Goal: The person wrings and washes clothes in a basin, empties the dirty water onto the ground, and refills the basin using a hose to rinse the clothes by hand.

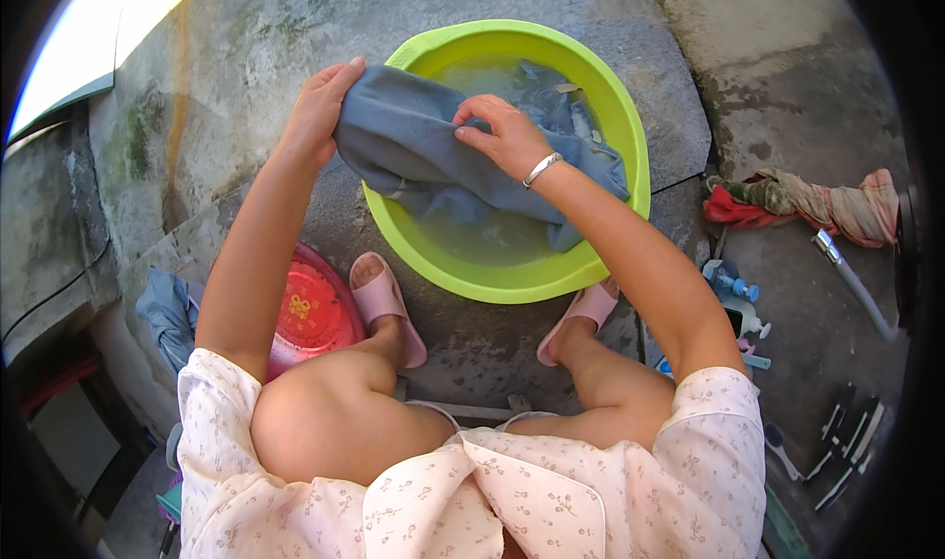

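A wet blue-grey garment (413, 131) is stretched over the left rim of a lime-green plastic basin (480, 286), and its lower part hangs into cloudy water. At its left end my left hand (325, 109) grips the edge of the fabric, thumb uppermost and the other fingers partly hidden. My right hand (506, 131), with a silver bangle at the wrist, is over the middle of the cloth. Its fingers are curled, thumb and forefinger at the fabric; whether they pinch it is unclear. More soaked blue fabric (546, 101) with pale tags lies in the water.
A red plastic basin (317, 301) stands by my left foot, with blue cloth (166, 315) beyond it. On the right are twisted rags (819, 197), a grey hose (860, 293), pump bottles (746, 315) and several brushes (842, 441). A concrete wall (148, 138) rises at left.
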The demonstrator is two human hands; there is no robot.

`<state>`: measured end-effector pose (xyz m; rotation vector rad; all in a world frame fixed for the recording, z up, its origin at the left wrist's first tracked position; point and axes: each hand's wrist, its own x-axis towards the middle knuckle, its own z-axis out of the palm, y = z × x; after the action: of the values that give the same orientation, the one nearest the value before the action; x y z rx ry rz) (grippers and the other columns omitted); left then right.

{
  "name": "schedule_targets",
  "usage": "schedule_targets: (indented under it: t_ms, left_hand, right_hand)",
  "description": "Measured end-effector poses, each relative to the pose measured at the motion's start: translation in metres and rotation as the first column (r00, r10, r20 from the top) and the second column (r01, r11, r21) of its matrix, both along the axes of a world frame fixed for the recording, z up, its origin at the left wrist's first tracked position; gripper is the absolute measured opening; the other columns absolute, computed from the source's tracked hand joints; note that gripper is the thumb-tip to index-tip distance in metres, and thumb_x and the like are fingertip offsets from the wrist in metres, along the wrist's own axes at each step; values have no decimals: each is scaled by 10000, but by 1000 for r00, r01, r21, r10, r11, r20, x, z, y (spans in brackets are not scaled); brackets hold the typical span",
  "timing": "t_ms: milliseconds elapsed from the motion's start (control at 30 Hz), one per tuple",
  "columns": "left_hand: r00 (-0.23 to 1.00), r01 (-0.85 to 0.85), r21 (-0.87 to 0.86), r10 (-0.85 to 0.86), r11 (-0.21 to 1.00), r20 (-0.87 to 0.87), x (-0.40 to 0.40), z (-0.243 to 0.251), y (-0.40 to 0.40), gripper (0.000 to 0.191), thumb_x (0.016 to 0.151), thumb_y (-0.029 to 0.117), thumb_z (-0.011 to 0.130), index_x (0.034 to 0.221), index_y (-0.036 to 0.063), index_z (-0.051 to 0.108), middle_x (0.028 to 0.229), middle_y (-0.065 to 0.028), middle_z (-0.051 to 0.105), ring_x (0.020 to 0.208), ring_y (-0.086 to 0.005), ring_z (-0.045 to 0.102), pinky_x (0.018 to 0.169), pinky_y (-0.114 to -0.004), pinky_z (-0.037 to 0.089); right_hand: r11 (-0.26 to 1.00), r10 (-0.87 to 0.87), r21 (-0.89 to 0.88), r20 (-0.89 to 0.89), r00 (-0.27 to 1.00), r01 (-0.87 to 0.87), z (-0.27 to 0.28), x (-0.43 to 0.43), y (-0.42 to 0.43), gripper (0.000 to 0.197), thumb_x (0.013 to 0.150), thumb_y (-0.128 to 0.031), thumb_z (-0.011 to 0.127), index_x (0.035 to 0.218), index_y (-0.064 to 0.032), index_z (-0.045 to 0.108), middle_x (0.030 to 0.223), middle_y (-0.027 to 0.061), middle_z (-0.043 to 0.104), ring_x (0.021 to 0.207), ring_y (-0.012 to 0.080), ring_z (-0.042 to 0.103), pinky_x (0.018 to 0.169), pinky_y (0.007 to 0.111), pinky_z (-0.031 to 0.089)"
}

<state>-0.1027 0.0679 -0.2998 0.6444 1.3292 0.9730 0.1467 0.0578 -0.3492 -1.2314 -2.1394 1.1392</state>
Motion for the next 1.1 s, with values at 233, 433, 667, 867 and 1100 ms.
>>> schedule_targets:
  t_ms: [233, 433, 667, 867, 1100]
  left_hand:
    - [996, 14, 6, -14, 1000, -91, -4, 1, -10, 344, 897, 357, 599, 900, 14, 631, 760, 9, 607, 687, -56, 540, 575, -219, 407]
    - [455, 766, -254, -777, 590, -435, -1, 26, -32, 224, 800, 248, 718, 725, 58, 628, 655, 43, 506, 659, -54, 467, 583, -232, 375]
    - [425, 875, 124, -617, 469, -663, 60, 7, -32, 324, 727, 221, 738, 977, 50, 623, 958, -96, 610, 849, -212, 570, 722, -322, 462]
    - [152, 962, -5, -548, 274, -823, 63, -71, -39, 836, 630, 199, 771, 1352, 80, 366, 1167, -189, 563, 1030, -368, 554, 879, -425, 443]
    - [-307, 881, -460, -604, 113, -736, 49, -14, -57, 696, 611, 201, 735, 1260, 137, 494, 962, -129, 645, 956, -319, 596, 827, -421, 467]
  right_hand:
    - [976, -157, -166, -87, 984, 141, 29, 10, -20, 155, 848, -217, 602, 919, -79, 591, 883, 92, 624, 839, 253, 616, 740, 355, 485]
    - [902, 425, -84, 6, 905, -423, 29, 37, -76, 161, 837, -222, 598, 949, -111, 632, 889, 71, 621, 883, 274, 594, 762, 355, 486]
    - [958, -149, 286, 373, 916, 39, -14, 114, -22, 288, 788, -147, 637, 1060, -72, 579, 1003, 115, 621, 1000, 302, 576, 847, 391, 464]
    - [969, 17, -201, 626, 780, 141, 22, 120, -27, 512, 715, -290, 730, 1147, -84, 547, 1012, 151, 634, 959, 333, 607, 817, 402, 489]
    - [949, 233, -315, 723, 650, 10, 67, 131, -59, 652, 721, -126, 625, 1340, -173, 422, 1105, 135, 636, 999, 320, 611, 839, 389, 499]
